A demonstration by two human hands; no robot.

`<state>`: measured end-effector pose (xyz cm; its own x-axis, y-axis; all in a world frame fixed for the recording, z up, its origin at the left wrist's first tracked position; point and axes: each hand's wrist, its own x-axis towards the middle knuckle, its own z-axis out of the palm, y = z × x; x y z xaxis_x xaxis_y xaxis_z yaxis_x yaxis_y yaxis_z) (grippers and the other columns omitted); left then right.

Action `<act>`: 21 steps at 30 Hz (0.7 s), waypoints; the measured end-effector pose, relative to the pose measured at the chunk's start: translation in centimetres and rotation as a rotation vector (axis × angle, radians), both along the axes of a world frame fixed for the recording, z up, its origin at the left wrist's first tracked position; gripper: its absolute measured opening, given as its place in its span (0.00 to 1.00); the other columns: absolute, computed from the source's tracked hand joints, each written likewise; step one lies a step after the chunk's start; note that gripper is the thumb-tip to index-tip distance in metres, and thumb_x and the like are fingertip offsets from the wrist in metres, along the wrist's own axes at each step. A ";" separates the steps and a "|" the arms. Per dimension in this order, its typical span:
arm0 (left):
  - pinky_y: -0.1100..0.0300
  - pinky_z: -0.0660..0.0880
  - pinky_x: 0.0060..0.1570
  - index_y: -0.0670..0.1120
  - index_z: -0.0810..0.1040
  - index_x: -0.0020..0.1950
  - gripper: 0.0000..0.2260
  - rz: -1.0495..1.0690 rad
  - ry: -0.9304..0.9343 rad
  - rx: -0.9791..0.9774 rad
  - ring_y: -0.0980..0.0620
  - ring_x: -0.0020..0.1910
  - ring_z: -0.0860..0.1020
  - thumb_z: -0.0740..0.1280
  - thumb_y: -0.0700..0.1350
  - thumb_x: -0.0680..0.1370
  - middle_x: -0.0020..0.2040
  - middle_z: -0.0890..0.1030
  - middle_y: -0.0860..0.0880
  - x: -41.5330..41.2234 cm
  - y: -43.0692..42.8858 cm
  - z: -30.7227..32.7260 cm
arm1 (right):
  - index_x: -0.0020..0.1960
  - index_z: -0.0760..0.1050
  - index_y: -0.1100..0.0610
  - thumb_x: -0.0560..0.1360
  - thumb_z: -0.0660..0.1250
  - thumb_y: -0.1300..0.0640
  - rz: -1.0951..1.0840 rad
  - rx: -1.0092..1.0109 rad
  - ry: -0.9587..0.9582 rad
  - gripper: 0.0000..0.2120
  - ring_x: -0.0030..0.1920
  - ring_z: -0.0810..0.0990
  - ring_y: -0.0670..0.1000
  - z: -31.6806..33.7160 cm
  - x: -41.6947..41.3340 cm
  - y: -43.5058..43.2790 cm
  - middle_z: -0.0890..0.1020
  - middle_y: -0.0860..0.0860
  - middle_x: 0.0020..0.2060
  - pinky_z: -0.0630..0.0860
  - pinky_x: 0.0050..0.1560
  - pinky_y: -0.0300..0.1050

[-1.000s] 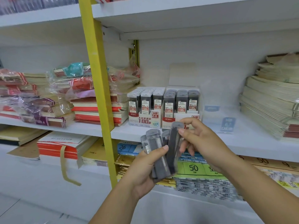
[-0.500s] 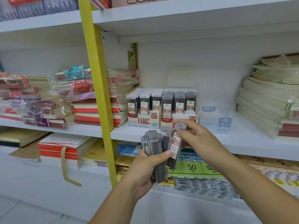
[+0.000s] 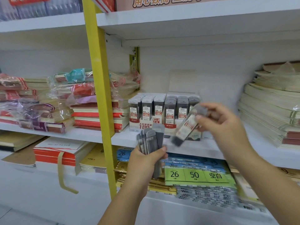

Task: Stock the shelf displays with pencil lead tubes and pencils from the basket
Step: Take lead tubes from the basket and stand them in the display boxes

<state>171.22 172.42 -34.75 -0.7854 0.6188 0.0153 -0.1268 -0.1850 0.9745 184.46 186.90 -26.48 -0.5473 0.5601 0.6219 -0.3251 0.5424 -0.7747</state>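
1. Stock in hand: the left hand (image 3: 146, 161) holds a bundle of lead tubes (image 3: 150, 140) upright, just in front of the middle shelf (image 3: 123, 138) edge. Its grip is curled round the lower half of the bundle, with the thumb across the front. The grey caps fan out above the fingers.
2. The right hand (image 3: 222, 125) holds a single lead tube (image 3: 186, 127). Its grip pinches the tube near the upper end, between thumb and fingertips. The tube is tilted, lower end down and left, near the bundle but apart from it. It is blurred; a red-and-white label shows.
3. On the middle shelf stand the 0.5 display box (image 3: 146, 111) and, just beside it on the right, the 0.7 display box (image 3: 177, 109). Both carry rows of upright tubes. The single lead tube hangs in front of the 0.7 display box.
4. A yellow upright (image 3: 99, 95) stands left of the boxes, with notebook stacks (image 3: 97, 116) behind it. A paper stack (image 3: 269, 108) lies well apart at the right.
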 end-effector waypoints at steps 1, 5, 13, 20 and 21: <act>0.55 0.81 0.40 0.50 0.81 0.54 0.13 0.024 0.000 0.035 0.50 0.41 0.86 0.78 0.45 0.72 0.42 0.88 0.47 -0.2 0.4 0.3 | 0.49 0.78 0.44 0.74 0.70 0.63 -0.038 0.013 0.070 0.13 0.43 0.84 0.45 1.5 0.2 0.9 0.85 0.45 0.44 0.79 0.37 0.35; 0.50 0.84 0.47 0.47 0.83 0.52 0.12 -0.005 -0.059 0.183 0.47 0.43 0.87 0.79 0.41 0.71 0.44 0.88 0.44 -0.5 1.7 1.5 | 0.45 0.76 0.42 0.73 0.71 0.63 -0.194 0.261 0.029 0.15 0.39 0.80 0.47 6.5 -0.3 4.1 0.84 0.45 0.38 0.78 0.44 0.44; 0.55 0.83 0.41 0.46 0.85 0.52 0.08 -0.047 -0.073 0.237 0.47 0.47 0.87 0.76 0.39 0.73 0.48 0.88 0.45 -1.2 3.3 1.5 | 0.46 0.74 0.40 0.72 0.72 0.58 -0.283 0.595 -0.293 0.14 0.40 0.79 0.37 6.3 -4.1 5.7 0.82 0.40 0.39 0.75 0.43 0.32; 0.55 0.83 0.40 0.50 0.88 0.44 0.07 -0.098 -0.035 0.246 0.47 0.48 0.87 0.74 0.38 0.75 0.48 0.88 0.44 -2.2 3.5 1.4 | 0.49 0.71 0.41 0.73 0.72 0.53 -0.330 0.744 -0.482 0.12 0.47 0.73 0.41 5.7 -5.8 6.2 0.76 0.41 0.43 0.67 0.41 0.36; 0.55 0.83 0.40 0.49 0.88 0.44 0.06 -0.104 -0.037 0.251 0.46 0.48 0.87 0.74 0.38 0.75 0.48 0.88 0.44 -2.2 3.4 1.4 | 0.51 0.74 0.42 0.73 0.72 0.52 -0.389 0.802 -0.513 0.10 0.50 0.70 0.45 5.4 -5.9 6.2 0.73 0.42 0.44 0.65 0.44 0.39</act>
